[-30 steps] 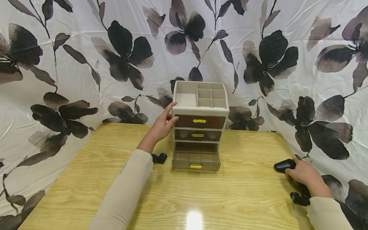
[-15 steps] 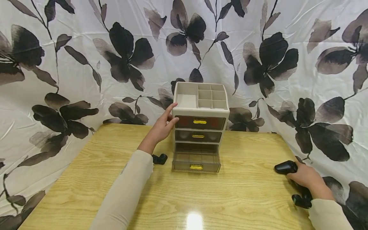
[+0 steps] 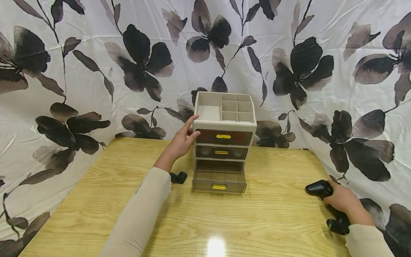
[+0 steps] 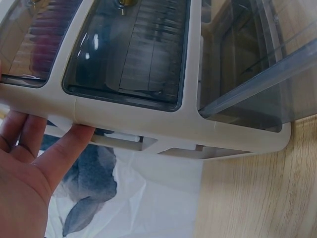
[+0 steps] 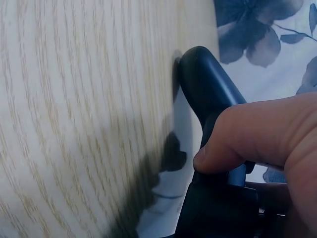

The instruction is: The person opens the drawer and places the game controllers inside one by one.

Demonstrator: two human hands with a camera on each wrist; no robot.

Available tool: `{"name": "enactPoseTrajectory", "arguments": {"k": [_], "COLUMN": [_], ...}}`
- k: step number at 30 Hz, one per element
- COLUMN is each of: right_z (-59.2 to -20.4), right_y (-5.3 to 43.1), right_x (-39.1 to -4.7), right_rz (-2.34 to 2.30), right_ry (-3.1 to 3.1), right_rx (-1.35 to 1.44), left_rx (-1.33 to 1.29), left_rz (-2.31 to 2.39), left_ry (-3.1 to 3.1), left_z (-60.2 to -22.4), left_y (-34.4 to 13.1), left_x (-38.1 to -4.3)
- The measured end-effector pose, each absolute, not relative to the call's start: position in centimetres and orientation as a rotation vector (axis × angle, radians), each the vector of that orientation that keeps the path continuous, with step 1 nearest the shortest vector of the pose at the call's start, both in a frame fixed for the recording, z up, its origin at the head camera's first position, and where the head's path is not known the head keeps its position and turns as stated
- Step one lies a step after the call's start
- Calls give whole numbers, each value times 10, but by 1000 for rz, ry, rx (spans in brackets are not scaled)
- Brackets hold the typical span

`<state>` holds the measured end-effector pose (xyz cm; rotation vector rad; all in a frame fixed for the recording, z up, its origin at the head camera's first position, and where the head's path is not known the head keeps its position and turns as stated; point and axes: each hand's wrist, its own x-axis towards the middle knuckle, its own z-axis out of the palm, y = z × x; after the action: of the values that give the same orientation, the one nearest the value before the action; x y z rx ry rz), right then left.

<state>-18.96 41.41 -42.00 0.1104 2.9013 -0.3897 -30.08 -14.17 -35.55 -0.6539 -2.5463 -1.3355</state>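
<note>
A cream desktop drawer organizer stands at the back middle of the table. Its lowest translucent drawer is pulled out and has a gold handle. The two drawers above are closed; reddish shapes show dimly through the top drawer. My left hand rests at the organizer's left side, index fingertip at the upper rim and thumb at the front edge. In the left wrist view, fingers touch the side frame. At the table's right edge, my right hand grips a black game controller, thumb across it.
The organizer's top has one wide compartment and several small ones. A floral curtain hangs behind the wooden table. Black wrist-worn devices show by the left wrist and right wrist.
The right hand has tilted slightly with the controller and shifted a little downward in view. The left hand and the organizer keep their places; the whole head view drifts slightly.
</note>
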Motion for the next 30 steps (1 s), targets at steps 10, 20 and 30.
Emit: {"name": "enactPoseTrajectory", "arguments": {"k": [10,20,30], "right_z": [-420,-411,-395], "right_y": [401,378,348], "right_x": [-188,-193,-201], "right_rz": [-382,-357,-343], "right_ry": [2994,3080,3115], "right_rx": [-8,-88,-130], "left_rx": [-664,-662,-665], "left_rz": [-1315,-1315,-1300], "left_ry": [-2545,-2547,-2541], "left_z": [-355,-353,-354], "left_y": [-139,-138,-141], "left_x": [-300,-300,-300]}}
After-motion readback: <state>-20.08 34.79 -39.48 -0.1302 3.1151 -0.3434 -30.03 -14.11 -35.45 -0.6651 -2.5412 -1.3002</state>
